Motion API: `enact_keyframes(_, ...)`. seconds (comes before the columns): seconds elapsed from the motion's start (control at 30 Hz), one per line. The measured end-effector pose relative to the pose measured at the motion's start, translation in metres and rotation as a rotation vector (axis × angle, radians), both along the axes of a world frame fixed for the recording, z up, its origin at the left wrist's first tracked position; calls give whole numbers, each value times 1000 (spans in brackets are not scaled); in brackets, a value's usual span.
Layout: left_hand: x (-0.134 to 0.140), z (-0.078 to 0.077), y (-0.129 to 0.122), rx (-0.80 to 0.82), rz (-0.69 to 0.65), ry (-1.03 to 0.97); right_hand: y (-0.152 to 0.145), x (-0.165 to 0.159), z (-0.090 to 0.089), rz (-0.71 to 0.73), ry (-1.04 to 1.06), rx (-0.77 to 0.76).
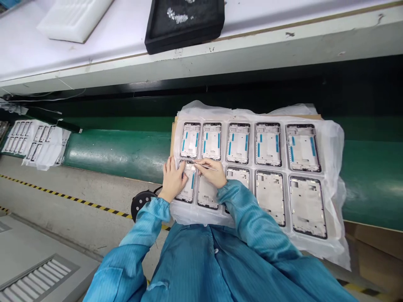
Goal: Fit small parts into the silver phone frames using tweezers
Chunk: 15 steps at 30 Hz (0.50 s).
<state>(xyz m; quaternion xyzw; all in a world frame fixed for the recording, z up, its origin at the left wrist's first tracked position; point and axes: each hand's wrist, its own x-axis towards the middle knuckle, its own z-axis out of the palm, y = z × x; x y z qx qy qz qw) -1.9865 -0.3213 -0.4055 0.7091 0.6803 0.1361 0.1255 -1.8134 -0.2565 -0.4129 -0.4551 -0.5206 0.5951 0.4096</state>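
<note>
The ten rectangular phone frames (268,144) look like matt silver-grey metal with dark, slightly glossy rims; those in the far row and the one under the left hand carry smooth bright-blue strips. They lie on a thin white sheet of crinkled, translucent foam or plastic wrap (332,138) over a flat brown cardboard board (172,136). The slim tweezers (206,166) in the right hand (214,172) shine like polished steel. The green conveyor belt (116,151) has a smooth, faintly glossy rubbery skin. The blue striped sleeves (252,218) are fine woven cloth with a light sheen. The black square tray (185,25) looks like matt plastic.
</note>
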Motion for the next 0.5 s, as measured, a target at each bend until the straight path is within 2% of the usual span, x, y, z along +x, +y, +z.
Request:
enact_keyframes(0.1, 3, 4, 5, -8, -8, 68, 2, 3, 2, -60, 50, -129)
enact_keyframes(0.17, 2, 7, 9, 1, -49, 79, 6, 3, 6, -78, 71, -155)
enact_keyframes(0.27, 1, 9, 12, 23, -89, 75, 13, 1, 19, -76, 69, -107)
enact_keyframes(0.4, 0, 7, 12, 41, -56, 61, 17, 2, 43, -86, 68, -38)
enact_keyframes(0.47, -4, 16, 18, 93, -33, -9, 14, 10, 52, -113, 81, -9)
enact_keyframes(0.5, -8, 26, 24, 156, -7, -71, 11, 17, 55, -133, 87, 0)
